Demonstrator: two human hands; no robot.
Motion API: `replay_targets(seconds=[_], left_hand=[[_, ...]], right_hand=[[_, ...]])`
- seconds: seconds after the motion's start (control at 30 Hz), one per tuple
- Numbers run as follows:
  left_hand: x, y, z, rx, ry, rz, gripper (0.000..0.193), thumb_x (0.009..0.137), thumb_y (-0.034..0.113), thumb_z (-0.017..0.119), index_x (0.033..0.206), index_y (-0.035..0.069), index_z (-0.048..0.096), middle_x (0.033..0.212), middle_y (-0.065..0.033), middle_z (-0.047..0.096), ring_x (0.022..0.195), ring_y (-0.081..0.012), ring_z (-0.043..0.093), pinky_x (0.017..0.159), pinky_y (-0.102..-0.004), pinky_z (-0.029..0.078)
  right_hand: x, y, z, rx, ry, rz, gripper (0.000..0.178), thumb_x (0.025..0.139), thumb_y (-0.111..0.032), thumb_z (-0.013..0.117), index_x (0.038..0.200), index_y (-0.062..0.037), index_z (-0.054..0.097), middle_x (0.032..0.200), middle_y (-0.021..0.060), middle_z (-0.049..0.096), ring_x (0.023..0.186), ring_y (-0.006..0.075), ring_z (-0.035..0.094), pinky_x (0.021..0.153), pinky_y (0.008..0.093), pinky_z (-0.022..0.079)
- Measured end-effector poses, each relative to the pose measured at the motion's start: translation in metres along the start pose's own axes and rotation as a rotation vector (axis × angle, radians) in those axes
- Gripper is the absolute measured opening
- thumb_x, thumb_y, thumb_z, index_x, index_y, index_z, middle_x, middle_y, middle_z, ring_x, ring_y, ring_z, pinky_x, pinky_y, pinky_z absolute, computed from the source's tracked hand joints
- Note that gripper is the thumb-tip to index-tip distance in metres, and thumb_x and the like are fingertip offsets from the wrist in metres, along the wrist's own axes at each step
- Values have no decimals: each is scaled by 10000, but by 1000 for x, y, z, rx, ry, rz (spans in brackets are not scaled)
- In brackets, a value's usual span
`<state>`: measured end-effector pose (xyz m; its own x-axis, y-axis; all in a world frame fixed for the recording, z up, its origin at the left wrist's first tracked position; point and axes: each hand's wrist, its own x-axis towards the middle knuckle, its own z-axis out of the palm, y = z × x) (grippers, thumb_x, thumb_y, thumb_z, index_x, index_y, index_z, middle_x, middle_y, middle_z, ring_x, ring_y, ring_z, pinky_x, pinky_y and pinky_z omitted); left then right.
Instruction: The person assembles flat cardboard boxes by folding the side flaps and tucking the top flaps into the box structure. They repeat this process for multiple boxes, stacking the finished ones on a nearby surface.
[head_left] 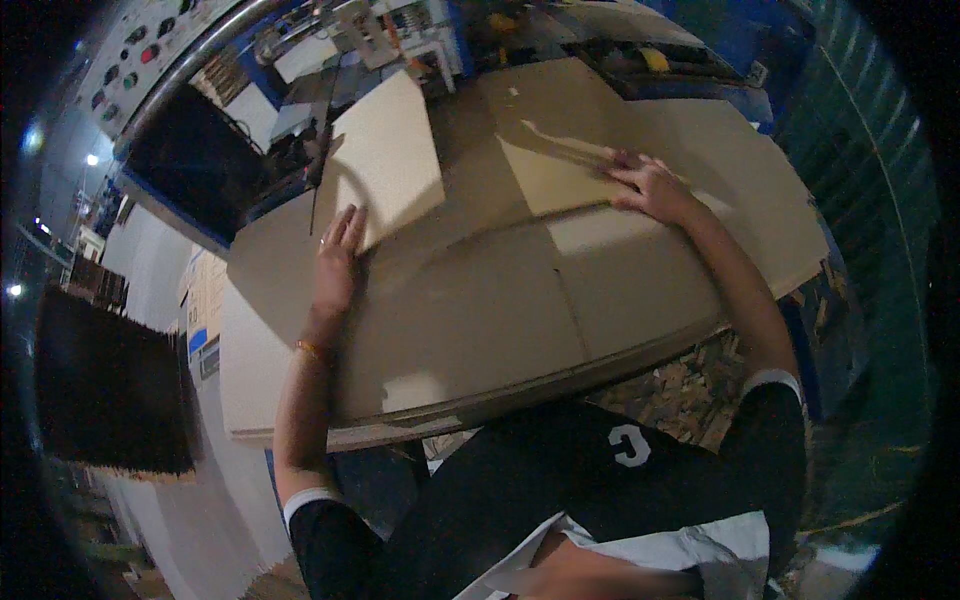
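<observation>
Large tan cardboard sheets (470, 320) lie stacked in front of me, with cut edges along the near side. On top, toward the far left, rests a lit cardboard panel (390, 160). A second, yellowish panel (560, 175) lies right of the middle. My left hand (342, 245) is at the near left edge of the lit panel, fingers stretched out and close together. My right hand (650, 188) lies over the right end of the yellowish panel, fingers spread. Neither hand is closed around anything; whether each panel is a loose piece or a flap, I cannot tell.
A machine (390, 40) stands beyond the sheets. At upper left is a control panel (145, 55) with round buttons, near a metal rail (205, 60). Cardboard scraps (680, 400) lie below the near edge. A dark stack (110, 385) stands left; a green corrugated wall (880, 230) rises right.
</observation>
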<state>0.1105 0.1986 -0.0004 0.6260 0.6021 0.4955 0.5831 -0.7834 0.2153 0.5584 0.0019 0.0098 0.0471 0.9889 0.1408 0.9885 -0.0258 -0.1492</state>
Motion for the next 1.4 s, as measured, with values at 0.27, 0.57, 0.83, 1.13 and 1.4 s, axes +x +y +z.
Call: replay_targets(seconds=[0.27, 0.57, 0.83, 1.13, 1.4], left_hand=[[26, -20, -24, 81, 140, 41, 636, 725, 107, 682, 1287, 24, 396, 1338, -202, 396, 1229, -374, 373, 1035, -424, 296], [-242, -124, -90, 424, 550, -1241, 565, 786, 365, 643, 1165, -29, 503, 1152, -237, 525, 997, -367, 522, 848, -439, 420], [-236, -91, -118, 283, 751, -959, 633, 818, 429, 579, 1258, -5, 443, 1240, -253, 466, 1085, -369, 500, 892, -430, 422], [-184, -84, -188, -668, 1286, -805, 250, 817, 103, 550, 1033, -22, 557, 976, -170, 577, 847, -305, 569, 798, -437, 478], [-217, -23, -135, -875, 819, -878, 327, 782, 46, 568, 1098, -36, 546, 1061, -115, 576, 963, -248, 557, 891, -374, 427]], right_hand=[[16, 3, 3, -226, 201, 198, 635, 803, -346, 606, 1354, -140, 364, 1346, 195, 381, 1187, 357, 410, 962, 409, 378], [-222, 86, 41, -190, 853, 935, 646, 792, -375, 622, 1241, 54, 448, 1297, 310, 377, 1217, 472, 306, 1026, 471, 276], [-209, 125, 53, -294, 700, 1230, 748, 779, -548, 548, 1277, -2, 434, 1304, 266, 395, 1219, 434, 336, 1012, 463, 287], [-189, 141, -24, 823, 1452, 999, 423, 819, -180, 568, 1185, 14, 481, 1174, 147, 538, 1029, 254, 525, 866, 342, 426], [-230, -59, -60, 702, 1241, 586, 466, 810, -21, 518, 1265, 29, 431, 1132, 114, 567, 994, 219, 558, 884, 322, 427]])
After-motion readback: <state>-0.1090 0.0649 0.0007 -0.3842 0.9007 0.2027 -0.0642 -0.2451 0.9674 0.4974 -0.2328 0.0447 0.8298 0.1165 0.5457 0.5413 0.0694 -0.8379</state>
